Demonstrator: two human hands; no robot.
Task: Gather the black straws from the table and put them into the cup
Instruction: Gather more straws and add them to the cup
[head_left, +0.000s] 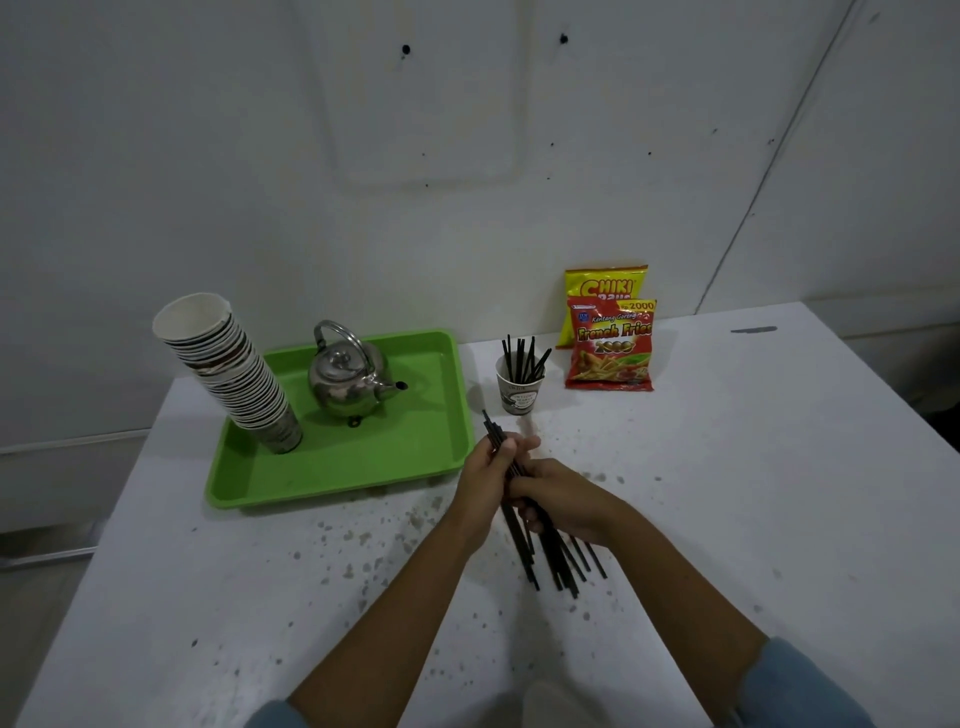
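A bundle of black straws (545, 558) runs slanted across the middle of the white table, far ends up near the tray corner, near ends fanned out toward me. My left hand (485, 467) grips the bundle near its upper end. Just below it, my right hand (561, 496) is closed around the middle of the same bundle. A small paper cup (518, 397) stands upright beyond the hands, with several black straws (522, 356) sticking out of it.
A green tray (270, 478) at the left holds a tall stack of paper cups (234, 374) and a metal kettle (345, 376). Two snack bags (610, 343) lean on the wall behind the cup. The table (779, 493) is speckled with dark spots.
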